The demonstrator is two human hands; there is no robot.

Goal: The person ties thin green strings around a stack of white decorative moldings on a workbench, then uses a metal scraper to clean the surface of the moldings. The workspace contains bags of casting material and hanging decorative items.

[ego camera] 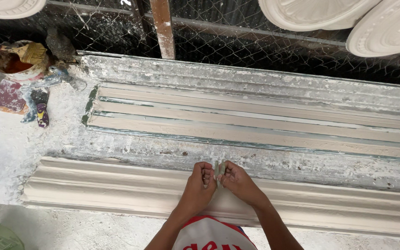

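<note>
Beside hands [218, 183], brush pot [17, 62]

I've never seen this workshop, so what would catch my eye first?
Two hands, the left hand and right hand, meet at bottom centre, pinching a small grey strip above a long white moulding. Behind lies a long grooved mould; white round casts hang top right.

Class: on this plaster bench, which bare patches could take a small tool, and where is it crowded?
Free: the white benchtop left of the long mould, below the scraper. Also the cornice left of the left hand. Crowded: the far-left corner around the pot, and where both hands, right hand, meet.
</note>
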